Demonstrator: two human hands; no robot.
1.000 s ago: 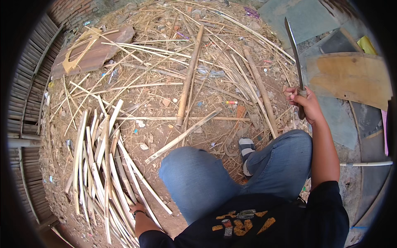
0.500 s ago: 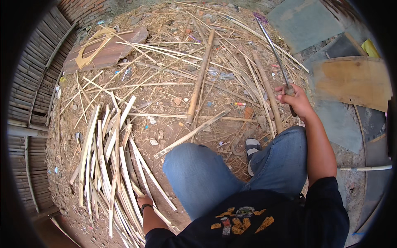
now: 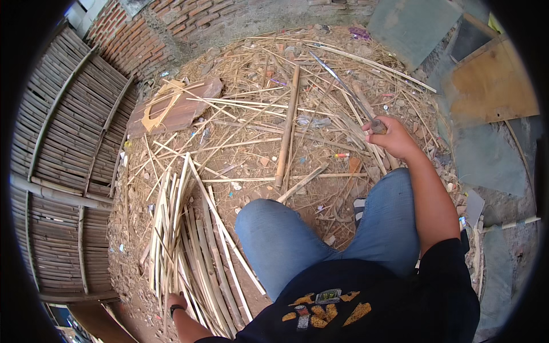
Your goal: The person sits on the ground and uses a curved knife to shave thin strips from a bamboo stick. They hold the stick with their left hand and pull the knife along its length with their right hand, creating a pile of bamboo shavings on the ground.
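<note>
In my right hand (image 3: 386, 136) is a machete (image 3: 337, 80), its long narrow blade pointing up and away to the left over the littered ground. My fingers wrap round its wooden handle. Low on the left, my left hand (image 3: 176, 300) is closed on a bunch of pale split bamboo strips (image 3: 170, 223), near their close end. These strips stand bunched and lean together at the top. More bamboo strips (image 3: 209, 268) lie beside them, between my left hand and my bent left knee. Part of the left hand's grip is hidden by the strips.
Bamboo scraps and straw litter the ground, with a bamboo pole (image 3: 287, 126) in the middle. A brown board (image 3: 183, 108) lies far left, before a brick wall (image 3: 134, 43). A slatted bamboo wall (image 3: 63, 131) stands left; grey sheets (image 3: 412, 28) and a tan panel (image 3: 486, 83) are right.
My left hand has moved left and nearer to me, and the bamboo strips there are bunched closer together. The machete has tipped further left and lower. The view has shifted, showing more wall.
</note>
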